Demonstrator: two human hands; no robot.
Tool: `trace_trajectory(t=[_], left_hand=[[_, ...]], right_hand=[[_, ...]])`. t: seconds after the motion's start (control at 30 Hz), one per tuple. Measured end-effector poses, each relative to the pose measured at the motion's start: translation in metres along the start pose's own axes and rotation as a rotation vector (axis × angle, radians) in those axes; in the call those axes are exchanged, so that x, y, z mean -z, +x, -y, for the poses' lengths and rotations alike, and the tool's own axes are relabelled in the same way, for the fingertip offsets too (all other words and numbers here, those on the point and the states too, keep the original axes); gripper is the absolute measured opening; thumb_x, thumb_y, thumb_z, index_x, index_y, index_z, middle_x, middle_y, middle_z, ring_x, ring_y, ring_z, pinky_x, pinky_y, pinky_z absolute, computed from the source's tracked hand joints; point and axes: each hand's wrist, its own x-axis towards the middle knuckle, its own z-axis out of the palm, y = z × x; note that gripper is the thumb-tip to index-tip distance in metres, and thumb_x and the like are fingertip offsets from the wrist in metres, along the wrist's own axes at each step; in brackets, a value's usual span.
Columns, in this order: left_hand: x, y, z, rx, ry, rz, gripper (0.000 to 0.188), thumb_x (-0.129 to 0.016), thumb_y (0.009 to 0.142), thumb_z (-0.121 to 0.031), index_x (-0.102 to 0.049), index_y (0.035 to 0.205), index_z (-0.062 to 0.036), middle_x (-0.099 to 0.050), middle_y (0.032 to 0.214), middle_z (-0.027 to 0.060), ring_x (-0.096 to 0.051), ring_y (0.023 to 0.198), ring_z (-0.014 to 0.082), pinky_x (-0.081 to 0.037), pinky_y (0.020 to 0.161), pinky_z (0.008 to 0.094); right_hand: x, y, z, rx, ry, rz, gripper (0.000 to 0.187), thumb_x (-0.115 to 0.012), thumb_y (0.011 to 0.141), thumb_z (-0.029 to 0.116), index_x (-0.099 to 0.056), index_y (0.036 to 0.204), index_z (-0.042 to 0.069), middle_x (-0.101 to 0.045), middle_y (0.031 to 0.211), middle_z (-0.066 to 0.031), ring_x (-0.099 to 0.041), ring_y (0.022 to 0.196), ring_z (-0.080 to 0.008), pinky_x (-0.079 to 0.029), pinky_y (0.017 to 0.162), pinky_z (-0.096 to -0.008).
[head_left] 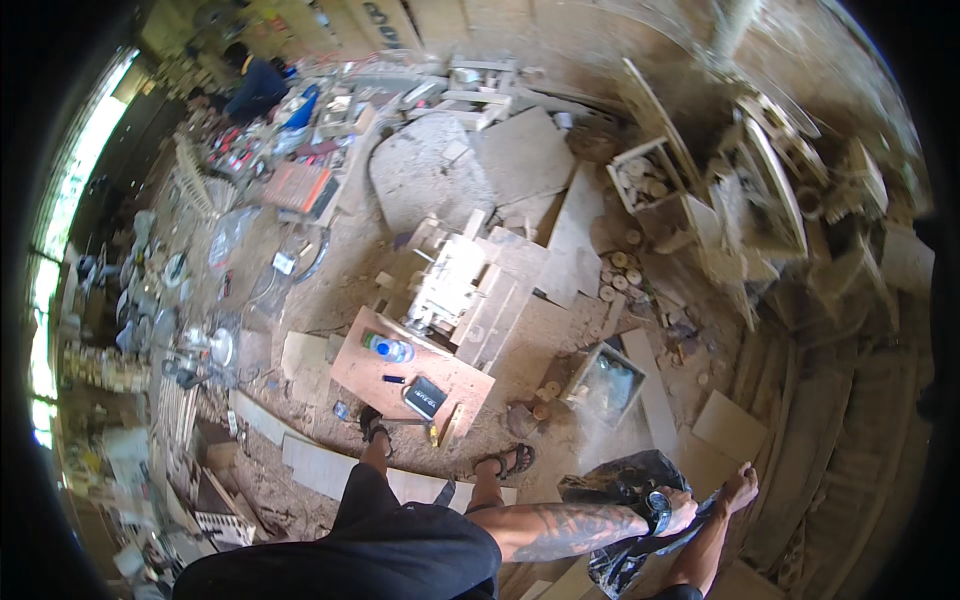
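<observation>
Both my hands are off to the lower right, over a crumpled black plastic bag (628, 476) that looks dusty. My left hand (680, 510), with a dark watch on the wrist, is closed around the gathered plastic. Just right of it, my right hand (739, 488) is closed too, and a stretch of the black plastic runs between the two. Part of the bag hangs below my left forearm. An open wooden box (605, 384) with pale contents stands beyond the bag.
A wooden machine stand (470, 285) rises mid-view. On its near board (350, 372) are a plastic bottle (393, 350) and a black box (425, 397). Wood scraps and sawdust cover the floor. Stacked wooden pieces (760, 200) stand right; another person (258, 90) is far left.
</observation>
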Motion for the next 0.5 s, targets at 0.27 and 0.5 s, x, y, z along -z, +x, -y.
trace_trajectory(t=[0.27, 0.5], left_hand=[[0.037, -0.1, 0.045, -0.033, 0.086, -0.344, 0.021, -0.061, 0.084, -0.028, -0.061, 0.071, -0.0116, -0.062, 0.068, 0.0087, -0.063, 0.063, 0.0294, -0.05, 0.056, 0.0402], [0.074, -0.098, 0.114, 0.055, 0.379, -0.63, 0.02, -0.062, 0.084, -0.026, -0.062, 0.069, -0.012, -0.062, 0.068, 0.0085, -0.064, 0.063, 0.029, -0.05, 0.056, 0.0402]], right_hand=[[0.027, 0.027, 0.063, 0.195, -0.088, -0.122, 0.032, -0.056, 0.091, 0.029, -0.065, 0.077, 0.002, -0.064, 0.069, -0.0178, -0.061, 0.06, -0.0295, -0.045, 0.057, -0.0424], [0.077, 0.011, 0.114, 0.27, -0.17, -0.153, 0.025, -0.058, 0.09, 0.024, -0.066, 0.084, 0.002, -0.066, 0.073, -0.0156, -0.061, 0.063, -0.025, -0.046, 0.059, -0.039]])
